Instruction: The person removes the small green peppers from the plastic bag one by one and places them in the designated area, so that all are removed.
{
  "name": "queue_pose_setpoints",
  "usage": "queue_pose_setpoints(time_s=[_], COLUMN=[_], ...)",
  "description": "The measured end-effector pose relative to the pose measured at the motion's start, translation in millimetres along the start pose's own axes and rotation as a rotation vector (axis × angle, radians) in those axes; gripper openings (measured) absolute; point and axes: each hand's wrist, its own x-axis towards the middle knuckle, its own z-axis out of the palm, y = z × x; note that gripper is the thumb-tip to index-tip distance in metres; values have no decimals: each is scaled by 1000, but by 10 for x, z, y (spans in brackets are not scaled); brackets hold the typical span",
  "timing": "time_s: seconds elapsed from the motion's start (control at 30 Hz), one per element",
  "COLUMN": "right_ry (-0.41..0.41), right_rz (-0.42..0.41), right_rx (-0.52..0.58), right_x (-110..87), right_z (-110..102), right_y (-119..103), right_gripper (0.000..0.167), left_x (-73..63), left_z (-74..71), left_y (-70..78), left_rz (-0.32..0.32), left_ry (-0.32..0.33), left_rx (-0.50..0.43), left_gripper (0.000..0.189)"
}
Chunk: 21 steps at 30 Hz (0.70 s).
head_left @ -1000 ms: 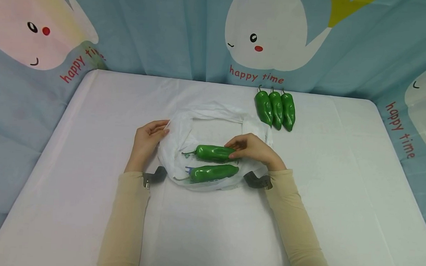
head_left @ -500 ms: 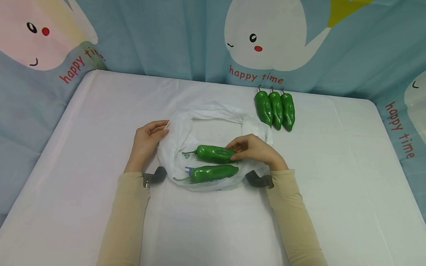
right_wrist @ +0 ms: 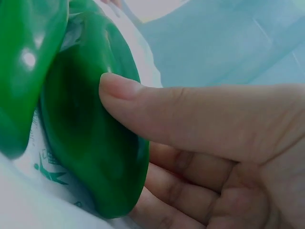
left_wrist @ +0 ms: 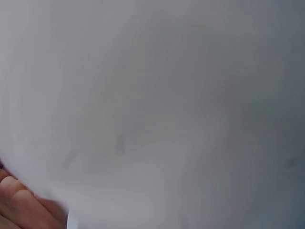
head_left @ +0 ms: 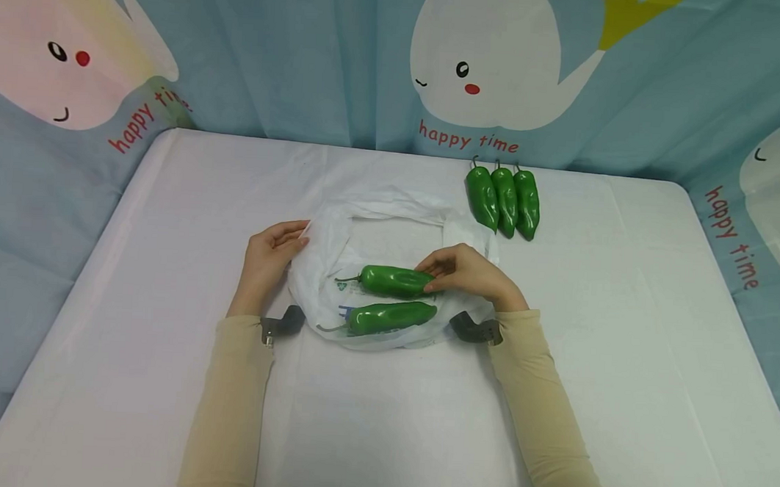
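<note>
A white plastic bag [head_left: 398, 207] lies on the table with its mouth spread open. Inside it are two long green peppers, side by side with stems pointing left. My right hand [head_left: 471, 273] holds the pointed end of the farther green pepper [head_left: 388, 280]; in the right wrist view its thumb presses on the pepper [right_wrist: 100, 143] and the other fingers are behind it. The nearer pepper [head_left: 389, 318] lies untouched. At the bag's left rim, my left hand [head_left: 270, 255] pinches the thin plastic. White film of the bag [left_wrist: 157, 114] fills most of the left wrist view.
Three more green peppers [head_left: 507, 202] stand in a row at the back right, just beyond the bag's corner. A white cloth covers the table [head_left: 380, 427]. Behind its far edge hangs a blue curtain [head_left: 326, 64] with whale prints.
My right hand and the pepper in it have shifted very slightly to the right. The left hand, the bag and the other peppers stay as they were.
</note>
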Motion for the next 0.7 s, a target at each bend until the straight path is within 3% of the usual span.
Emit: queue_pose_setpoints(time_s=[0.7], right_ry=[95], right_rz=[13], right_rx=[58], right_x=[-88], right_z=[-133], right_y=[16], right_gripper=[29], left_x=[2], left_z=[-6], left_y=[-14], left_rz=[19], left_ry=[-2], left_rx=[13], left_gripper=[36])
